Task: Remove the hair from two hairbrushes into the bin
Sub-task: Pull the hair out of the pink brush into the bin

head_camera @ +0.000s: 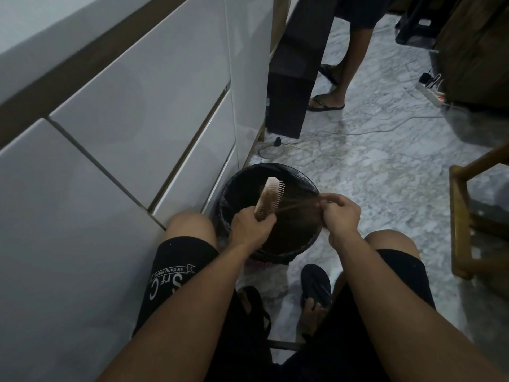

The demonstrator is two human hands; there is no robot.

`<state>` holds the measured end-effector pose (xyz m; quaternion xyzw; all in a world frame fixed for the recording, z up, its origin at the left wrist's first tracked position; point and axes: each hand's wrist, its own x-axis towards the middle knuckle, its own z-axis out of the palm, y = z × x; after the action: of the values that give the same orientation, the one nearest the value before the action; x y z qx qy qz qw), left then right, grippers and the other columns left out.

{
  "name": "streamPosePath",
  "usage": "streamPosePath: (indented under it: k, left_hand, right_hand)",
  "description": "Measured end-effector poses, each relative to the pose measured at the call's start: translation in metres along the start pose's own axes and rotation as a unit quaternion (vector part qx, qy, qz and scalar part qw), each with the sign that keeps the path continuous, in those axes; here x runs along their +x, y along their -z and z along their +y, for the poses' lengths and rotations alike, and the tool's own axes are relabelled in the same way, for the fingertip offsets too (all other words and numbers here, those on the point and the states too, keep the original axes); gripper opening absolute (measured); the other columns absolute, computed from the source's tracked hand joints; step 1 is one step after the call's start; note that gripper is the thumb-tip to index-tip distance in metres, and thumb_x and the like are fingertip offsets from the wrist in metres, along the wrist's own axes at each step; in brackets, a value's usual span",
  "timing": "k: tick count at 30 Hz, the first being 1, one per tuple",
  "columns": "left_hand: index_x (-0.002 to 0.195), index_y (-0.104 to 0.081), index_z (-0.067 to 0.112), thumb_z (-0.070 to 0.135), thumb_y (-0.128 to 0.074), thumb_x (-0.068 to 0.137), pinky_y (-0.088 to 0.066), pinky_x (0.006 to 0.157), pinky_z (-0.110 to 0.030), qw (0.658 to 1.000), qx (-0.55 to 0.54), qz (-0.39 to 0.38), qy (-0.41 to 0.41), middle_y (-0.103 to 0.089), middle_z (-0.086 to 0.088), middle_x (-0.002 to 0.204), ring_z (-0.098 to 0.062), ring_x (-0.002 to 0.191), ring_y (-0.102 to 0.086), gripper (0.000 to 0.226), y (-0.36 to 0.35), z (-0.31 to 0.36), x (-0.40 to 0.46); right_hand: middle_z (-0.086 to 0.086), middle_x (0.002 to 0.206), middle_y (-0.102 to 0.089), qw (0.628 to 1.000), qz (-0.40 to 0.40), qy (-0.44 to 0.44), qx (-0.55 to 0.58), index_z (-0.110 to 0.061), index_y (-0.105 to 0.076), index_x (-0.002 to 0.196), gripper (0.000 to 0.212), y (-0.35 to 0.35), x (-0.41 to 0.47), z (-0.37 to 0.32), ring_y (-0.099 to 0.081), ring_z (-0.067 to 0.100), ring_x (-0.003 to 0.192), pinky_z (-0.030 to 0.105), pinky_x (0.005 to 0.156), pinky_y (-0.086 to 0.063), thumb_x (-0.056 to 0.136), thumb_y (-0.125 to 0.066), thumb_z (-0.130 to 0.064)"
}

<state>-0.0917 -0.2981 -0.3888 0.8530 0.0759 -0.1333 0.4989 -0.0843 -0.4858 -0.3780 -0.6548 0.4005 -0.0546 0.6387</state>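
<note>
A black round bin (289, 172) lined with a dark bag stands on the floor between my knees. Over its opening my left hand (249, 230) grips the handle of a pale pink hairbrush (268, 198), bristles facing right. My right hand (340, 213) pinches a bunch of brown hair strands (298, 206) stretched taut from the bristles out to the right, above the bin. Only one hairbrush is in view.
White glossy drawer fronts (124, 119) run along the left. A dark tall speaker (294, 86) and another person's legs in sandals (330, 103) stand beyond the bin. Cables and a power strip (432, 92) lie on the marble floor; a wooden frame (465, 216) is at right.
</note>
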Motion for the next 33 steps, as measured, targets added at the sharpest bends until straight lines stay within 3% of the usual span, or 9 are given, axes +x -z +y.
streamPosePath:
  k: [4,8,11,13,17,23,29,31,33]
  left_hand:
    - [0.094,-0.071,0.012,0.037,-0.065,0.085,-0.058,0.071,-0.038,0.999,-0.004,-0.025,0.022,-0.07,-0.006,0.081,-0.022,0.075,-0.067,0.028,-0.001,-0.002,0.001]
    - [0.09,-0.068,0.012,0.033,-0.065,0.085,-0.046,0.044,-0.023,0.995,-0.032,-0.073,0.058,-0.064,-0.006,0.07,-0.018,0.049,-0.058,0.021,-0.001,0.005,-0.002]
    - [0.083,-0.062,0.012,0.024,-0.058,0.082,-0.042,0.041,-0.025,0.991,-0.056,-0.106,0.062,-0.062,-0.01,0.068,-0.022,0.044,-0.053,0.012,-0.003,0.007,-0.005]
    - [0.087,-0.059,0.01,0.025,-0.053,0.079,-0.041,0.041,-0.026,0.989,-0.063,-0.126,0.053,-0.062,-0.014,0.071,-0.023,0.043,-0.052,0.017,-0.005,0.006,-0.006]
    - [0.086,-0.058,0.007,0.02,-0.05,0.085,-0.039,0.039,-0.024,0.989,-0.074,-0.118,0.051,-0.062,-0.014,0.07,-0.022,0.039,-0.05,0.016,-0.006,0.006,-0.004]
    - [0.08,-0.058,0.011,0.022,-0.047,0.09,-0.038,0.041,-0.027,0.985,-0.129,-0.076,0.084,-0.062,-0.011,0.069,-0.016,0.04,-0.048,0.018,-0.005,0.006,0.001]
    - [0.097,-0.061,0.004,0.022,-0.045,0.093,-0.036,0.042,-0.027,0.964,-0.214,-0.073,0.137,-0.063,-0.015,0.075,-0.021,0.042,-0.048,0.025,-0.001,0.011,0.004]
    - [0.099,-0.062,0.003,0.025,-0.043,0.092,-0.035,0.042,-0.027,0.959,-0.228,-0.084,0.144,-0.063,-0.016,0.079,-0.022,0.042,-0.048,0.03,-0.001,0.01,0.003]
    - [0.104,-0.062,0.005,0.028,-0.041,0.095,-0.036,0.042,-0.027,0.961,-0.219,-0.094,0.143,-0.063,-0.017,0.086,-0.021,0.043,-0.049,0.033,-0.002,0.008,0.002]
  right_hand:
    - [0.012,0.089,-0.072,1.0,0.003,-0.019,0.024,-0.016,-0.072,0.073,0.032,0.002,-0.001,-0.002,-0.068,0.028,0.083,0.039,0.075,-0.06,0.081,-0.054,0.009]
    - [0.013,0.089,-0.075,0.99,-0.138,-0.023,0.014,-0.012,-0.073,0.085,0.016,0.0,-0.008,-0.005,-0.07,0.028,0.085,0.044,0.085,-0.058,0.075,-0.068,-0.002]
    - [0.009,0.097,-0.075,0.974,-0.216,0.0,-0.065,-0.017,-0.071,0.098,0.041,0.0,-0.014,-0.002,-0.07,0.026,0.094,0.045,0.091,-0.055,0.062,-0.083,-0.033]
    - [0.003,0.101,-0.072,0.964,-0.235,0.024,-0.126,-0.016,-0.067,0.104,0.051,-0.003,-0.02,-0.001,-0.068,0.019,0.096,0.038,0.088,-0.055,0.063,-0.086,-0.039]
    - [-0.004,0.094,-0.066,0.963,-0.194,0.062,-0.175,-0.009,-0.066,0.103,0.032,-0.006,-0.024,-0.003,-0.061,0.011,0.088,0.031,0.085,-0.052,0.076,-0.081,-0.015]
    - [-0.001,0.084,-0.066,0.992,-0.097,0.032,-0.078,-0.003,-0.068,0.097,0.024,-0.004,-0.012,-0.001,-0.064,0.017,0.083,0.036,0.082,-0.057,0.075,-0.078,-0.003]
    - [0.01,0.091,-0.072,0.999,0.029,-0.018,0.007,-0.017,-0.068,0.078,0.019,0.003,0.007,0.004,-0.07,0.028,0.088,0.045,0.079,-0.061,0.071,-0.071,0.001]
    - [0.011,0.092,-0.072,0.998,0.043,-0.028,0.029,-0.017,-0.067,0.078,0.022,0.004,0.01,0.004,-0.07,0.028,0.09,0.044,0.08,-0.061,0.072,-0.066,0.004]
    - [0.01,0.095,-0.072,0.999,0.008,-0.021,0.031,-0.017,-0.068,0.083,0.024,0.002,0.006,0.003,-0.069,0.028,0.093,0.041,0.08,-0.06,0.075,-0.062,0.005]
